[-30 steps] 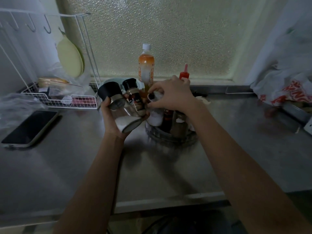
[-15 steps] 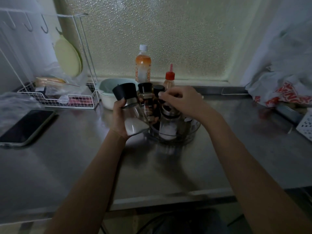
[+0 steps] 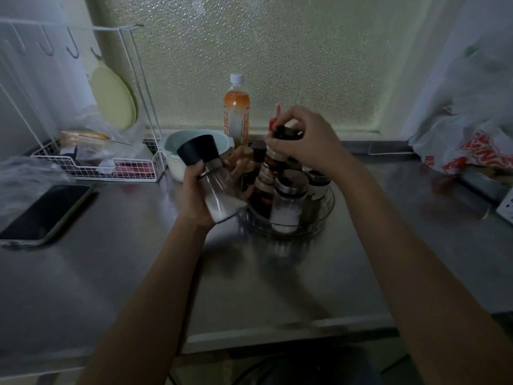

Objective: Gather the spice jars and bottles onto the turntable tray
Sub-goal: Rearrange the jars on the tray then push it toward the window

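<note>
A clear round turntable tray [image 3: 322, 222] sits mid-counter and holds several jars, among them a glass shaker [image 3: 287, 208] with white powder and a steel lid. My left hand [image 3: 198, 195] grips a black-capped grinder [image 3: 213, 179] with white salt in it, tilted, just left of the tray. Over the tray's back, my right hand [image 3: 308, 140] pinches the black cap of a labelled spice jar [image 3: 270, 169] that hangs above the other jars. An orange drink bottle [image 3: 236, 107] stands behind, by the window. A red-capped bottle [image 3: 274, 120] shows partly behind my right hand.
A pale green bowl [image 3: 173, 151] sits left of the tray behind the grinder. A white wire rack [image 3: 91, 165] with a green plate stands at the back left. A phone [image 3: 45, 212] lies at the left. Plastic bags [image 3: 472, 145] fill the right back corner.
My right hand took the black-capped spice jar that was beside the grinder at my left hand and lifted it over the tray. The left hand now holds only the grinder.
</note>
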### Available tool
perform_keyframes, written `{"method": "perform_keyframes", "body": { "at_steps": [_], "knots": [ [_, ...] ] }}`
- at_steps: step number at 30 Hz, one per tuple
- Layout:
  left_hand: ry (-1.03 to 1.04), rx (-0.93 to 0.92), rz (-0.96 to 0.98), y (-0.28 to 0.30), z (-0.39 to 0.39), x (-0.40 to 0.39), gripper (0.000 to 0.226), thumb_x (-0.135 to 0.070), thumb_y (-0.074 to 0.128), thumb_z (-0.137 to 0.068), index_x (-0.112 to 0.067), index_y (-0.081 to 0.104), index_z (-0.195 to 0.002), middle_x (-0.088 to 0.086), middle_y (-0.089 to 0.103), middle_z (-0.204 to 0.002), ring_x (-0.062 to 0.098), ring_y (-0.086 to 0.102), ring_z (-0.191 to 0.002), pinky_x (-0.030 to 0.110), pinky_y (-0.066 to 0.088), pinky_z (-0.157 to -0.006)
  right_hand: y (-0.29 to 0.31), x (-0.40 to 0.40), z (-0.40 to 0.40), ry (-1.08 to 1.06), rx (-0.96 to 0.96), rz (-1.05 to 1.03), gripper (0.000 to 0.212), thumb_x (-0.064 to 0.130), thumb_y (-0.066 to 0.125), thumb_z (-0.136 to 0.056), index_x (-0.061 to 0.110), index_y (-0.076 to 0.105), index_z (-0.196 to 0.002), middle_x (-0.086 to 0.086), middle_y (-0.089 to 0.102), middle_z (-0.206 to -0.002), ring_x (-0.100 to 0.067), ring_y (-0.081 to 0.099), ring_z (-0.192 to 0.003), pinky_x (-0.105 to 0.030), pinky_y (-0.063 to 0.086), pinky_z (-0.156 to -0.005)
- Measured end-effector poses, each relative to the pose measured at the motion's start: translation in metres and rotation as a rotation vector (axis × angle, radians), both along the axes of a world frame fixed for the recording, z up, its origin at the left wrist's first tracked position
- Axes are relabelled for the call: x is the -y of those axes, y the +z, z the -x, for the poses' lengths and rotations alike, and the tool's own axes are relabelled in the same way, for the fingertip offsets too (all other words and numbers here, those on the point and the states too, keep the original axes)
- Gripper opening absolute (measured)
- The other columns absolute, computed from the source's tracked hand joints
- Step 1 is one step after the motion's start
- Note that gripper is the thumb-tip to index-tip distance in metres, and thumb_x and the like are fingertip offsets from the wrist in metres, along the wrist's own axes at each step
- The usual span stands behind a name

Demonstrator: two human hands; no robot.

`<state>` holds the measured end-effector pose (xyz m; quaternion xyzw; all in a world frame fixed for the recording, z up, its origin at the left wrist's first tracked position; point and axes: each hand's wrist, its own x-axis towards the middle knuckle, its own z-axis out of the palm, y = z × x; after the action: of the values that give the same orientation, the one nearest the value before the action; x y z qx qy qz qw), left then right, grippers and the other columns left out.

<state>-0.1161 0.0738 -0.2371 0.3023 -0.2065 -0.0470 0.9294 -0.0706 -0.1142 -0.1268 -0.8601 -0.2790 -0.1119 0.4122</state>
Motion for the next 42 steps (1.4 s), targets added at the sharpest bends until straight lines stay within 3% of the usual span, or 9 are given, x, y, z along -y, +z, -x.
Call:
{"method": "perform_keyframes", "body": {
  "at_steps": [5,11,14,19,24,27,30,36,42],
  "knots": [
    [0.151,-0.055,-0.009,-0.002,-0.003,-0.006,0.061,-0.043,0.082,-0.056,-0.011,0.06,-0.103,0.006,0.061,-0.115,0.023,0.054,-0.111,0.041,0.041,-0.098,0.001,0.011,0.001,0.027,-0.057,0.265,0.029,0.023,0.078,-0.077,0.021,0.062,-0.101,0.004,0.055,-0.104,-0.01,0.053,-0.094,-0.02,0.038,-0.07],
    [0.287,-0.082,-0.21,0.003,-0.001,0.004,0.065,-0.045,0.082,-0.058,-0.01,0.06,-0.108,0.008,0.065,-0.106,0.023,0.058,-0.106,0.038,0.049,-0.09,-0.008,0.0,-0.002,0.03,-0.039,0.389,0.03,0.027,0.07,-0.085,0.022,0.068,-0.114,-0.001,0.063,-0.123,-0.013,0.057,-0.106,-0.023,0.038,-0.082],
    [0.35,-0.07,-0.325,0.007,0.003,0.01,0.044,-0.037,0.067,-0.077,-0.012,0.062,-0.112,0.007,0.069,-0.108,0.023,0.063,-0.106,0.038,0.05,-0.089,-0.01,0.0,0.004,0.069,-0.023,0.328,0.027,0.032,0.056,-0.095,0.02,0.07,-0.114,-0.004,0.068,-0.115,-0.018,0.062,-0.099,-0.028,0.042,-0.073],
    [0.54,0.019,-0.568,0.014,0.008,0.025,0.044,-0.026,0.054,-0.09,-0.007,0.05,-0.13,0.016,0.06,-0.128,0.028,0.057,-0.119,0.045,0.048,-0.1,-0.014,-0.012,0.019,0.2,-0.07,0.122,0.048,0.043,0.063,-0.088,0.03,0.052,-0.133,0.006,0.061,-0.124,-0.01,0.057,-0.113,-0.028,0.045,-0.095],
    [0.671,0.105,-0.749,0.012,0.009,0.047,0.053,-0.003,0.06,-0.088,-0.002,0.038,-0.136,0.01,0.055,-0.128,0.014,0.057,-0.115,0.026,0.05,-0.093,-0.018,-0.023,0.023,0.186,-0.007,0.098,0.059,0.042,0.076,-0.077,0.027,0.051,-0.129,0.007,0.061,-0.123,-0.006,0.056,-0.11,-0.017,0.044,-0.091],
    [0.578,0.092,-0.71,0.012,0.007,0.043,0.05,-0.006,0.067,-0.076,-0.006,0.045,-0.121,0.005,0.058,-0.114,0.008,0.059,-0.104,0.026,0.051,-0.089,-0.014,-0.017,0.021,0.119,0.0,0.081,0.053,0.041,0.08,-0.071,0.028,0.06,-0.119,0.008,0.066,-0.113,-0.006,0.06,-0.104,-0.016,0.046,-0.085],
    [0.549,0.04,-0.687,0.012,0.004,0.03,0.029,-0.011,0.049,-0.064,-0.01,0.053,-0.093,0.004,0.057,-0.087,0.012,0.056,-0.082,0.025,0.046,-0.07,-0.008,-0.011,0.019,0.123,-0.043,0.085,0.05,0.039,0.082,-0.068,0.026,0.065,-0.113,0.006,0.067,-0.109,-0.008,0.063,-0.102,-0.029,0.051,-0.092],
    [0.822,0.162,-1.28,-0.008,0.009,0.025,0.012,-0.018,0.053,-0.071,-0.029,0.05,-0.066,-0.007,0.056,-0.065,0.009,0.052,-0.062,0.024,0.04,-0.06,-0.009,-0.002,0.02,0.108,0.006,0.094,0.048,0.031,0.082,-0.068,0.026,0.067,-0.113,0.006,0.067,-0.11,-0.009,0.062,-0.103,-0.032,0.052,-0.093],
    [0.713,0.203,-1.358,-0.009,0.011,0.03,0.009,-0.021,0.062,-0.067,-0.024,0.054,-0.066,-0.004,0.058,-0.063,0.001,0.048,-0.055,0.017,0.039,-0.054,-0.027,0.01,0.022,0.062,0.035,0.178,0.05,0.03,0.08,-0.071,0.028,0.064,-0.119,0.011,0.063,-0.103,-0.002,0.058,-0.096,-0.007,0.042,-0.077]
  ]
}}
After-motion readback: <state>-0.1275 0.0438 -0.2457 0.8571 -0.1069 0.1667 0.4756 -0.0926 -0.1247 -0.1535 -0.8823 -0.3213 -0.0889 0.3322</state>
